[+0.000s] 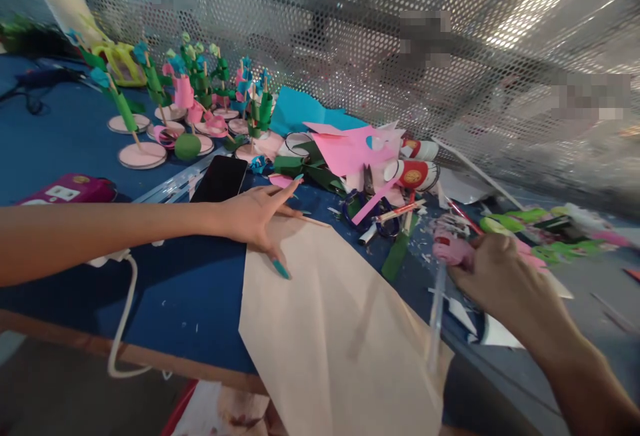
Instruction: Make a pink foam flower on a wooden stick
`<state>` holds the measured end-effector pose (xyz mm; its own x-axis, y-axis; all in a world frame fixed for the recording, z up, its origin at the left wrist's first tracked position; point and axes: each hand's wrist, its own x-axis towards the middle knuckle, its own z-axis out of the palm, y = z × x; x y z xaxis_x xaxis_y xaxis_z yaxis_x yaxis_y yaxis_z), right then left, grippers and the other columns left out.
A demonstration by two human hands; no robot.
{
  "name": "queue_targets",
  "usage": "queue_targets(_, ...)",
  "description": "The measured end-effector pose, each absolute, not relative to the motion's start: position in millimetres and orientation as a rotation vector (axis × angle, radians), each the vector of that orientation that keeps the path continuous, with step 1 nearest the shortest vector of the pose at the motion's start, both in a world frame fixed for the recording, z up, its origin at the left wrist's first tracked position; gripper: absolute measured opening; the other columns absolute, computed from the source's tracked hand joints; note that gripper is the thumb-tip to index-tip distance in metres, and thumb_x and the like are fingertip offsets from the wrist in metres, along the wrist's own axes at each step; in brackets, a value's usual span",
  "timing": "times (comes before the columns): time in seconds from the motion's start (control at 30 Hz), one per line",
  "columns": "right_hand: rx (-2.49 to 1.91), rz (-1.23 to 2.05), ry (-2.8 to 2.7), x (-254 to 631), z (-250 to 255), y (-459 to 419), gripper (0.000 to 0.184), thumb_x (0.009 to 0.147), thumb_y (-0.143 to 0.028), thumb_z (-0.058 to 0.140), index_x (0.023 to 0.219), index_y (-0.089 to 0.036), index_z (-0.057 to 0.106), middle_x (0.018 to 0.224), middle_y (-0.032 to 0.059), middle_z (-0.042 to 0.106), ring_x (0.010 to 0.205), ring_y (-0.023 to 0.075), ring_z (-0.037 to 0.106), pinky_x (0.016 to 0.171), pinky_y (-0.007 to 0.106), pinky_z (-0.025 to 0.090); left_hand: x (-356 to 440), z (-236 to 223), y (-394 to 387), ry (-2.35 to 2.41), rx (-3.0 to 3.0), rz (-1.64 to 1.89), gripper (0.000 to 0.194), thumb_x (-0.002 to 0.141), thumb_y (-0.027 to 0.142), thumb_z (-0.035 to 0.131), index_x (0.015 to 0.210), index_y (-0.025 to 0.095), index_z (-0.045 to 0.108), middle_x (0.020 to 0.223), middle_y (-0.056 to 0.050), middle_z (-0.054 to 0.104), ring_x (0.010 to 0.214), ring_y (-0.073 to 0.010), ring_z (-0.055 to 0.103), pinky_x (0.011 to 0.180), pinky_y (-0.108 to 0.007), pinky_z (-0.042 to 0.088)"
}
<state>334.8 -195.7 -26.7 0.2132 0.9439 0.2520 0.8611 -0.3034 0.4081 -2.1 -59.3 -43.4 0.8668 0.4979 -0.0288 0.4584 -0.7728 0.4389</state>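
Note:
My left hand [257,215] lies on the top corner of a large pale beige sheet [330,329] that hangs over the front edge of the blue table [190,289]. Its fingers are spread, and a thin wooden stick [314,221] lies under them. My right hand [493,269] is closed around a pink glue gun [450,249], whose clear glue stick [436,316] points down over the sheet. Motion blurs that hand a little.
Several paper flowers on round pink bases [143,155] stand at the back left. A black phone [220,179] lies behind my left hand. Pink paper [350,149], scissors [370,219], glue tubes [415,173] and green scraps clutter the middle. A perforated metal screen [350,36] closes the back. A white cable [125,316] hangs off the edge.

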Motion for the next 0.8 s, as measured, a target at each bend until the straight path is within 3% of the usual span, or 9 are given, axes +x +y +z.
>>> queue_targets(0.1, 2.297, 0.653, 1.699, 330, -28, -191, 0.042, 0.078, -0.023, 0.052, 0.102, 0.011, 0.052, 0.095, 0.0324, 0.055, 0.093, 0.0403, 0.058, 0.072, 0.041, 0.048, -2, -43, -59, 0.684, 2.607, 0.132, 0.141, 0.050, 0.066, 0.074, 0.144, 0.014, -0.017, 0.133, -0.009, 0.053, 0.134, -0.0309, 0.026, 0.106, -0.039, 0.018)
queue_targets(0.2, 2.363, 0.914, 1.836, 304, -20, -191, 0.056, 0.077, -0.025, 0.051, 0.115, 0.015, 0.045, 0.112, 0.0391, 0.047, 0.110, 0.0475, 0.047, 0.083, 0.051, 0.046, -3, -45, -59, 0.675, 2.619, 0.143, 0.140, 0.050, 0.067, 0.073, 0.144, 0.014, -0.017, 0.132, -0.009, 0.055, 0.134, -0.0311, 0.026, 0.106, -0.039, 0.019)
queue_targets(0.27, 2.299, 0.908, 2.219, 278, -17, -189, 0.055, 0.079, -0.019, 0.043, 0.126, 0.010, 0.039, 0.124, 0.0332, 0.046, 0.121, 0.0408, 0.042, 0.098, 0.052, 0.038, -3, -47, -57, 0.668, 2.634, 0.154, 0.140, 0.050, 0.068, 0.072, 0.144, 0.013, -0.017, 0.132, -0.011, 0.054, 0.134, -0.0312, 0.026, 0.106, -0.039, 0.020)
queue_targets(0.33, 2.096, 0.549, 2.625, 250, -20, -181, 0.059, 0.078, -0.010, 0.036, 0.136, -0.002, 0.032, 0.139, 0.0228, 0.041, 0.133, 0.0288, 0.035, 0.106, 0.046, 0.035, -4, -48, -57, 0.682, 2.648, 0.163, 0.142, 0.048, 0.069, 0.073, 0.144, 0.011, -0.015, 0.134, -0.014, 0.051, 0.134, -0.0320, 0.027, 0.105, -0.038, 0.022)
queue_targets(0.4, 1.942, 0.234, 2.774, 227, -30, -169, 0.065, 0.074, -0.006, 0.035, 0.139, -0.007, 0.030, 0.147, 0.0176, 0.032, 0.138, 0.0241, 0.028, 0.109, 0.044, 0.033, -4, -48, -56, 0.722, 2.651, 0.148, 0.145, 0.045, 0.070, 0.073, 0.144, 0.010, -0.014, 0.138, -0.017, 0.046, 0.134, -0.0326, 0.027, 0.104, -0.038, 0.023)
queue_targets(0.53, 1.846, -0.040, 2.678, 202, -53, -146, 0.068, 0.072, -0.003, 0.034, 0.140, 0.002, 0.027, 0.151, 0.0217, 0.019, 0.141, 0.0268, 0.011, 0.113, 0.048, 0.022, -4, -47, -59, 0.745, 2.640, 0.095, 0.139, 0.052, 0.071, 0.068, 0.144, 0.010, -0.015, 0.136, -0.014, 0.049, 0.137, -0.0303, 0.021, 0.106, -0.037, 0.020)
queue_targets(0.8, 1.679, 0.065, 2.652, 192, -56, -145, 0.065, 0.071, 0.002, 0.030, 0.135, 0.007, 0.035, 0.147, 0.0233, 0.026, 0.139, 0.0256, 0.018, 0.113, 0.049, 0.023, -3, -43, -61, 0.707, 2.625, 0.062, 0.133, 0.059, 0.070, 0.065, 0.143, 0.010, -0.018, 0.136, -0.010, 0.050, 0.139, -0.0284, 0.014, 0.108, -0.041, 0.015)
